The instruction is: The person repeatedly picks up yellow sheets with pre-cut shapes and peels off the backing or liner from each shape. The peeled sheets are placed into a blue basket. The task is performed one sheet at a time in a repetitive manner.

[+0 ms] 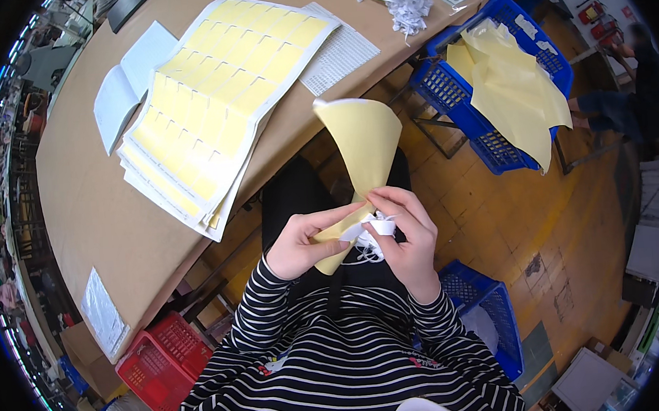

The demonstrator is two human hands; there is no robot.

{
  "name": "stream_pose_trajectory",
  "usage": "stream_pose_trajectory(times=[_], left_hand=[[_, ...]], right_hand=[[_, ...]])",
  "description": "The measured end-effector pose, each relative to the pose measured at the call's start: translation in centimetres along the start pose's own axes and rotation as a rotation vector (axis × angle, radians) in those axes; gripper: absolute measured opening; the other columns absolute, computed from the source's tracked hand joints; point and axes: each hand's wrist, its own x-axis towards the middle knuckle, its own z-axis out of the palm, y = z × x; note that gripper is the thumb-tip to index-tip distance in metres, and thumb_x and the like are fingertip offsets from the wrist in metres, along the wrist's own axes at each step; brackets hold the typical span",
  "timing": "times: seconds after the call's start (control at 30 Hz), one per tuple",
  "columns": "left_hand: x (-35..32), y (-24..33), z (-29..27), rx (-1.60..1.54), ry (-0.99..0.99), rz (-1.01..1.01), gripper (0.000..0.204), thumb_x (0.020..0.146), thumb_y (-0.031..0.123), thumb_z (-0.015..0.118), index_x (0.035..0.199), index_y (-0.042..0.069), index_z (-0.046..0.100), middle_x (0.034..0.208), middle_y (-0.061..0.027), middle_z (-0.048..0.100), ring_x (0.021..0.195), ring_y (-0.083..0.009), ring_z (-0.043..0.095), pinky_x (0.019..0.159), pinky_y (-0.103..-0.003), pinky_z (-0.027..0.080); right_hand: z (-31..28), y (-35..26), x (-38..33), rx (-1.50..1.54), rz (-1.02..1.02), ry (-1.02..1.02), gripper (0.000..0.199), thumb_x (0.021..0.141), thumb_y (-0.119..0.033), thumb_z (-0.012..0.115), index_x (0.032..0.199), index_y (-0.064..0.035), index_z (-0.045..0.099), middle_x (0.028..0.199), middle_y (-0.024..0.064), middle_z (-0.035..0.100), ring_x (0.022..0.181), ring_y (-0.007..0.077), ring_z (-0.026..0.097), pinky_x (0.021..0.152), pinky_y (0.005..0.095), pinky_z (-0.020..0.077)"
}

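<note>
A pale yellow sheet (363, 138), pinched narrow in its middle and flaring out at the top, is held above my lap. My left hand (298, 246) is closed on its lower folded part, thumb laid along a white strip. With fingertips pressed together, my right hand (407, 238) grips the sheet at the narrow part. A small bunch of white strips (368, 242) sits between the hands, with loose ends hanging below. Whether the strips are paper or cloth I cannot tell. The fingers partly hide where sheet and strips meet.
On the brown-covered table (77, 200) lie yellow label sheets (223, 98), an open notebook (119, 98), a printed sheet (342, 56) and a white strip pile (403, 2). A blue crate (494, 152) holds yellow sheets. Lower down are a red crate (161, 362) and another blue crate (506, 323). Someone (638, 85) is at far right.
</note>
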Motion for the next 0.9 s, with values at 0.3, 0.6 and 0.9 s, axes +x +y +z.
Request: stream_pose_trajectory(times=[0.3,0.6,0.9], left_hand=[[0.0,-0.5,0.2,-0.149,-0.018,-0.01,0.052,0.081,-0.01,0.058,0.132,0.001,0.056,0.113,-0.0074,0.066,0.098,-0.0083,0.059,0.09,-0.023,0.046],[0.4,-0.1,0.5,0.011,0.199,-0.072,0.035,0.094,0.012,0.061,0.122,-0.009,0.058,0.098,-0.0093,0.069,0.087,-0.0095,0.063,0.078,-0.022,0.05],[1.1,0.3,-2.5,-0.236,0.519,0.051,0.011,0.096,0.012,0.047,0.092,0.005,0.055,0.082,0.0029,0.058,0.071,-0.0055,0.054,0.068,-0.019,0.044]], right_hand=[[0.4,0.8,-0.8,-0.073,-0.096,0.116,0.032,0.065,0.007,0.071,0.096,-0.0004,0.07,0.103,0.0115,0.069,0.088,0.0262,0.065,0.076,0.0321,0.0536],[0.6,1.1,-1.0,-0.052,-0.061,-0.148,0.019,0.068,0.0,0.076,0.083,-0.005,0.065,0.109,0.0108,0.056,0.096,0.0265,0.057,0.08,0.0372,0.0487],[-3.4,4.4,-2.2,0.323,0.11,0.329,0.021,0.074,-0.005,0.072,0.086,-0.0057,0.055,0.123,0.015,0.048,0.111,0.0254,0.047,0.102,0.039,0.0342]])
